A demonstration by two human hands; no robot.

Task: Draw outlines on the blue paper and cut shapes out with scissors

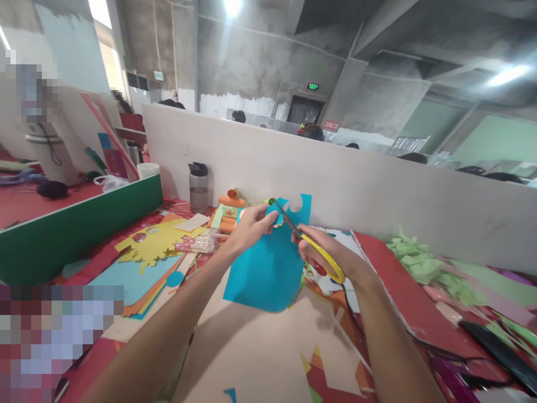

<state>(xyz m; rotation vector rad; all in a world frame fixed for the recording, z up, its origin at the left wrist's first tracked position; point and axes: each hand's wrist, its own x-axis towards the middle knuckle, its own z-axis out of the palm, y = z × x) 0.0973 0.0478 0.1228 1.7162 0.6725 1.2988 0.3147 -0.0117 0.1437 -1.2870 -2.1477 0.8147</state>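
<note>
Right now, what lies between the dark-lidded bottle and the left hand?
The head view shows orange rolls and a pale green piece between the bottle and left hand.

Bottle [198,189] before partition [260,159], left of sheet [266,271], scissors [319,249].

Both bare forearms are stretched forward and angled inward from the lower corners of the view, so that the hands are brought near each other at the centre, without contact. The left forearm [172,316] is slanted up to the right, and the left hand [253,225] is placed slightly higher, its back turned upward, its thumb pointed toward the right hand [321,249] and its grip pinched between thumb and fingers. The right forearm [390,322] is inclined up to the left; the right fingers are curled inward in a closed grip, partly hidden.
</note>
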